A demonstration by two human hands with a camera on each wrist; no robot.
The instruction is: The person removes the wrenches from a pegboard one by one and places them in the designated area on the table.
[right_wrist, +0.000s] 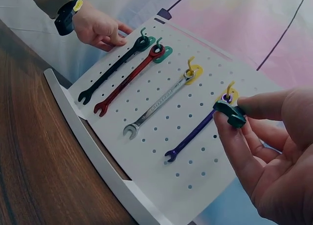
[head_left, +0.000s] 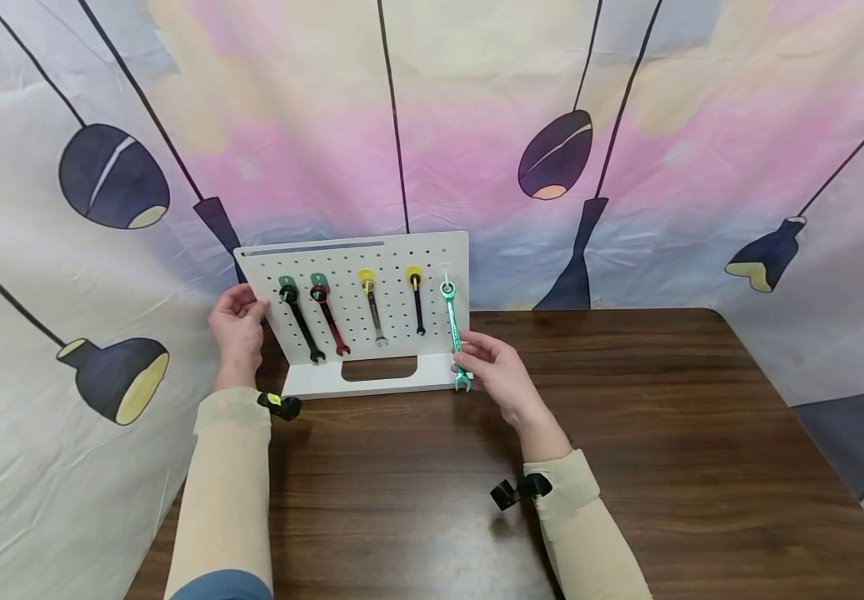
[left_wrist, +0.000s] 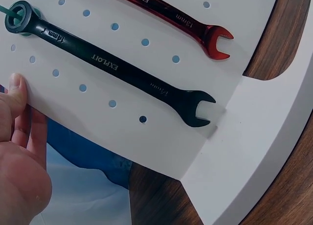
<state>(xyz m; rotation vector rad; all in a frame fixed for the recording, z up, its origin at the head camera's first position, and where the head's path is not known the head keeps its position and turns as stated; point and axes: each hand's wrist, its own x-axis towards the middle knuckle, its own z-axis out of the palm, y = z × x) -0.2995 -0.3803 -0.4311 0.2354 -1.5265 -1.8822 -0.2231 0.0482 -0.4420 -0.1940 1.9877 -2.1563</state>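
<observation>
A white pegboard [head_left: 394, 250] on a foot stands upright on the table, tilted slightly in the head view. My left hand [head_left: 240, 333] pinches its left edge between thumb and fingers. At the board's right side my right hand [head_left: 502, 375] pinches a green combination wrench [head_left: 451, 321] near its open end. The wrench's ring end overlaps a clear hook [head_left: 445, 271] on the board. Hanging from other hooks are a black wrench [left_wrist: 107, 63], a red wrench [right_wrist: 128, 82], a silver wrench [right_wrist: 159, 106] and a purple wrench [right_wrist: 193, 134].
The dark wooden table [head_left: 626, 400] extends to the right and in front of the board. Behind it hangs a cloth backdrop [head_left: 312, 125] printed with lamps. An oblong cutout opens in the board's lower part, just above its white foot [head_left: 312, 382].
</observation>
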